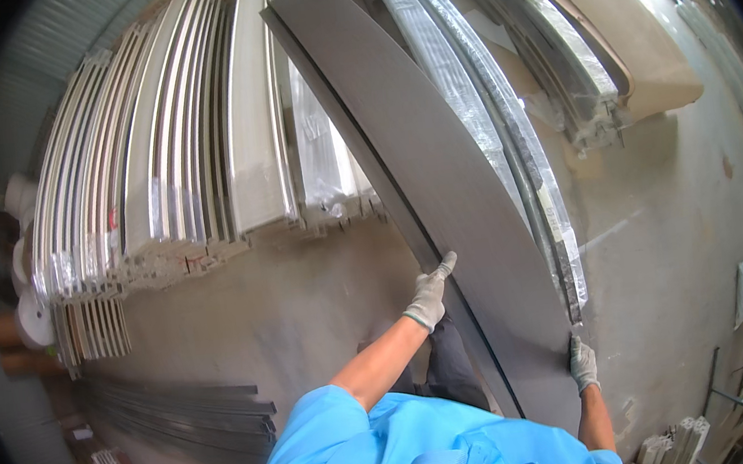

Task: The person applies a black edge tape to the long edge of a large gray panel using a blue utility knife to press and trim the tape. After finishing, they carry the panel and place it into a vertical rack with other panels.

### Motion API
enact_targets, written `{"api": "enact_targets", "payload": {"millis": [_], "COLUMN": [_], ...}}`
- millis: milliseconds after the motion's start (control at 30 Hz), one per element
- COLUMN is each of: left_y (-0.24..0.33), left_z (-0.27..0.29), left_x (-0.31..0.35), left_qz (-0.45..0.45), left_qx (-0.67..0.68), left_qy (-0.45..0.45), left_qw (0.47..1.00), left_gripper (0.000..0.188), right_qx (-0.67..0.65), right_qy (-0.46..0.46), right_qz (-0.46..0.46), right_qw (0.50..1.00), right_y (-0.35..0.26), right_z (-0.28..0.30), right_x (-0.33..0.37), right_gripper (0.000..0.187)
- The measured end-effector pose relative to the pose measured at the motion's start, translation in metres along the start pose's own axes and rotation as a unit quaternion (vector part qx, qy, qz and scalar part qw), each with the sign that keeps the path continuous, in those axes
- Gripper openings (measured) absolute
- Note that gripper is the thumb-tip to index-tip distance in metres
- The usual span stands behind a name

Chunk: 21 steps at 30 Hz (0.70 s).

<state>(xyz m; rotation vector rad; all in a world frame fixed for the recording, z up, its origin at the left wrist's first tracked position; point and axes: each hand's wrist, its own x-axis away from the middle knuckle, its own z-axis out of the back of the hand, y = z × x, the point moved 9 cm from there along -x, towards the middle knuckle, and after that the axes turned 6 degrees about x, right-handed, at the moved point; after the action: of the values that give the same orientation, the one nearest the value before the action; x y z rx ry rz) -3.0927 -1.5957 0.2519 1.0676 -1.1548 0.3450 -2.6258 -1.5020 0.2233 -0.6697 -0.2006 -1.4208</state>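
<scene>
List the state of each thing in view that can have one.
Dark grey panel: unwrapped, held
Left hand: gloved, gripping panel's left edge
Right hand: gloved, touching panel's right edge
Long bundle: wrapped in film
Pale panels: packed side by side
Dark strips: lying bunched

The gloved left hand (428, 300) grips farther out, its bare forearm (382, 362) slanting far and right; the gloved right hand (584, 364) grips nearer, to the right.

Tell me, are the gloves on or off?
On: pale gloves cover the left hand and right hand at the edges of the long grey panel; bare forearms show beyond them.
</scene>
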Motion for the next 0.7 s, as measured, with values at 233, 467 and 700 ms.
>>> {"api": "enact_targets", "payload": {"millis": [233, 467, 700], "left_y": [0.037, 0.054, 0.065], "left_z": [-0.01, -0.007, 0.0], "left_x": [-0.141, -0.288, -0.433], "left_qz": [0.004, 0.05, 0.039], "left_qx": [0.01, 0.006, -0.034], "left_qy": [-0.048, -0.079, -0.032], "left_qw": [0.999, 0.996, 0.998], "left_gripper": [0.096, 0.099, 0.127], "right_qx": [-0.036, -0.047, -0.03], "right_qy": [0.015, -0.03, -0.009], "right_qz": [-0.057, -0.144, -0.141], "right_qw": [0.998, 0.988, 0.99], "right_y": [-0.055, -0.108, -0.153], "right_z": [-0.075, -0.17, -0.263], "right_x": [-0.035, -0.102, -0.194], "right_gripper": [0.07, 0.068, 0.066]}}
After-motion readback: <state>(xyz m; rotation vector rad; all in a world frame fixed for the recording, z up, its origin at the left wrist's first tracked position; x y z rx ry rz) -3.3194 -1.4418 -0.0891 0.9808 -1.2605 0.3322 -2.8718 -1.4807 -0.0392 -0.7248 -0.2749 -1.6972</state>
